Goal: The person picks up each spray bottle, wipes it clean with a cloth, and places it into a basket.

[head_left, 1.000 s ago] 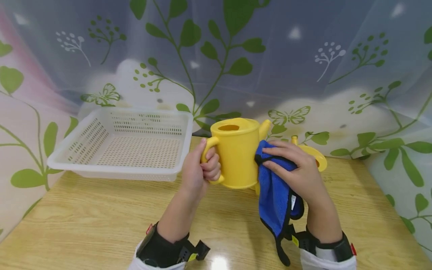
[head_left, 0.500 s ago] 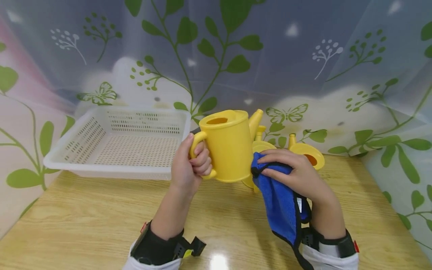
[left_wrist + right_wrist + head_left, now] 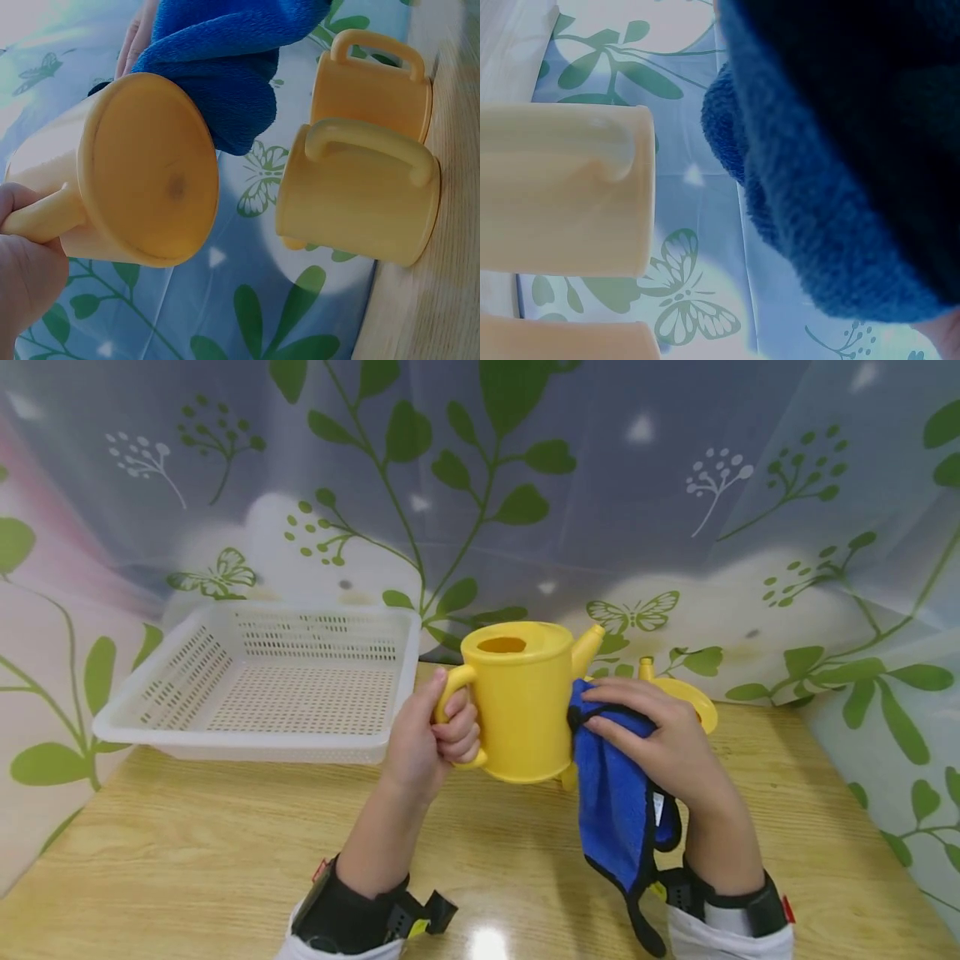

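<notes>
A yellow watering can [image 3: 525, 710] is held up off the table by my left hand [image 3: 431, 735], whose fingers curl round its handle. Its round base [image 3: 154, 172] faces the left wrist camera and bears a small dark smudge. My right hand [image 3: 663, 735] grips a blue cloth [image 3: 611, 802] with black edging against the can's spout side. The cloth's lower part hangs down towards the wrist. In the right wrist view the blue cloth [image 3: 817, 210] covers most of the hand. Behind the cloth, another yellow watering can [image 3: 686, 700] stands on the table, partly hidden.
A white perforated plastic basket [image 3: 255, 747] sits at the back left of the wooden table [image 3: 247, 843]. Two standing watering cans show in the left wrist view, a nearer can [image 3: 360, 202] and a farther can [image 3: 371, 94]. A leaf-patterned curtain [image 3: 637, 518] hangs behind.
Half a second ago the held watering can was higher and further left, its spout more exposed; it has since come down and right. The cloth is back against its upper side.
</notes>
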`<state>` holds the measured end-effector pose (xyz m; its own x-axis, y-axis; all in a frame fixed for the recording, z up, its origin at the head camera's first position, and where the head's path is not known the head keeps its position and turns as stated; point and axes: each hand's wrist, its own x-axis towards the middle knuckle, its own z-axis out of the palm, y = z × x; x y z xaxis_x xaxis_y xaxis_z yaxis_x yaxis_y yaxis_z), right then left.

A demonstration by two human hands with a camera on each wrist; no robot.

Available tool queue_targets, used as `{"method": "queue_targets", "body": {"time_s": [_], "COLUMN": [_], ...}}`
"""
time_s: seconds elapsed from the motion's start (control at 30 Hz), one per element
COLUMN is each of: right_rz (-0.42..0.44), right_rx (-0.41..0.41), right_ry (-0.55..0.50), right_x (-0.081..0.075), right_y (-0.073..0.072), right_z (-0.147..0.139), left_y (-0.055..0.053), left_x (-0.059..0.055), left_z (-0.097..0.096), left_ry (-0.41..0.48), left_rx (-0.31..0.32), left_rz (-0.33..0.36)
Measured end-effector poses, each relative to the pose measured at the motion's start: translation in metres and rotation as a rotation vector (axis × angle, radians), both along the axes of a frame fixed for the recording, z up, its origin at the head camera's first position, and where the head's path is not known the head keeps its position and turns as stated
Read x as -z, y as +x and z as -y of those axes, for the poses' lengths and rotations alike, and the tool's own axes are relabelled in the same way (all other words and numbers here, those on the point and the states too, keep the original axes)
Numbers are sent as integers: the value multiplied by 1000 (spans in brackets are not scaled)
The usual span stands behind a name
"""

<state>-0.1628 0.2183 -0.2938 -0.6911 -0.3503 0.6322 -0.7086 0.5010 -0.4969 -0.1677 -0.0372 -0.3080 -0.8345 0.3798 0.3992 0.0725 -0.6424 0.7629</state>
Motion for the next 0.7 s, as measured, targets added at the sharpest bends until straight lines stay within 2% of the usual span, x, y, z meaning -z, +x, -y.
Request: {"method": "queue_targets", "body": {"time_s": [0.17, 0.23, 0.33, 0.43, 0.6, 0.7], "right_rz": [-37, -68, -115, -148, -167, -151], "right_rx": [32, 49, 85, 123, 178, 190], "right_ry": [-34, -54, -75, -76, -78, -67], "right_x": [-1, -2, -2, -3, -4, -3], "right_y": [1, 2, 2, 2, 2, 2], "right_z": [-1, -1, 1, 3, 7, 9], "left_y": [0, 0, 0, 1, 2, 2], "left_x": [2, 3, 5, 6, 7, 7], "left_z": [-2, -3, -5, -7, -7, -7], "left_ry": [-3, -17, -50, -98, -142, -121], "left_rx": [67, 70, 48, 20, 2, -6], "left_rz": [-45, -65, -110, -125, -118, -113]}}
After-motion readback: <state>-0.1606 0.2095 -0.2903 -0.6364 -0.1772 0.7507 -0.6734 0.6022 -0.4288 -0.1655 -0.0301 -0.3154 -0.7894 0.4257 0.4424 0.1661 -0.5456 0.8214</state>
